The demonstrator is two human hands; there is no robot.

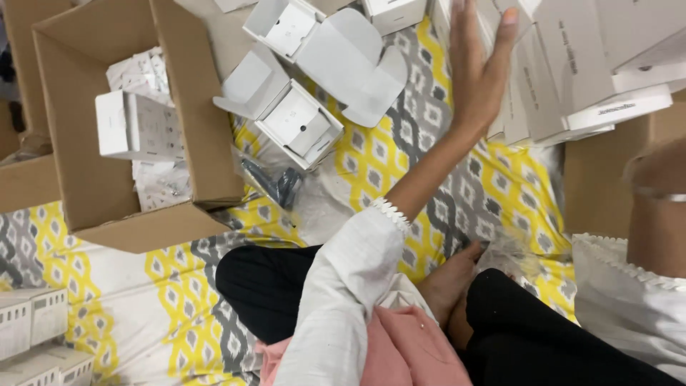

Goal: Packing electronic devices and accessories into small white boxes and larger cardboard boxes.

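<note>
My left hand [477, 68] reaches forward with flat, straight fingers and holds nothing. Its fingertips lie against a pile of white flat cartons [572, 78] at the top right. To its left lie two open white cartons [296, 121] with white inserts inside, and beside them a small dark bag of parts [275, 182]. My right forearm [661, 214], wearing a thin bangle, is at the right edge. That hand is blurred and mostly cut off, so its grip is unclear.
A brown cardboard box [204, 136] at the left holds white cartons and plastic-wrapped pieces. Another cardboard box [597, 186] stands at the right. White devices [36, 322] are stacked at the bottom left. I sit cross-legged on a yellow and grey patterned sheet [371, 154].
</note>
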